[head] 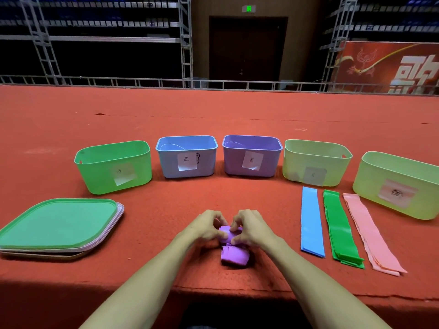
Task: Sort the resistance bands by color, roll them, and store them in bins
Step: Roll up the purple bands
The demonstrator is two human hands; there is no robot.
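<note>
Purple rubber resistance band (234,254), partly rolled, on the red carpeted surface (166,115) directly before me. My left hand (206,226) and right hand (252,227) pinch its rolled end with curled fingers. The flat blue band (311,222), green band (342,230) and pink band (373,236) lie to the right. The purple plastic bin (251,162) stands beyond.

Both bare, slender — left forearm (145,281) and right forearm (313,281).

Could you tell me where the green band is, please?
Head view, right side: the green band lies flat on the red carpet between the blue band and the pink band.
</note>
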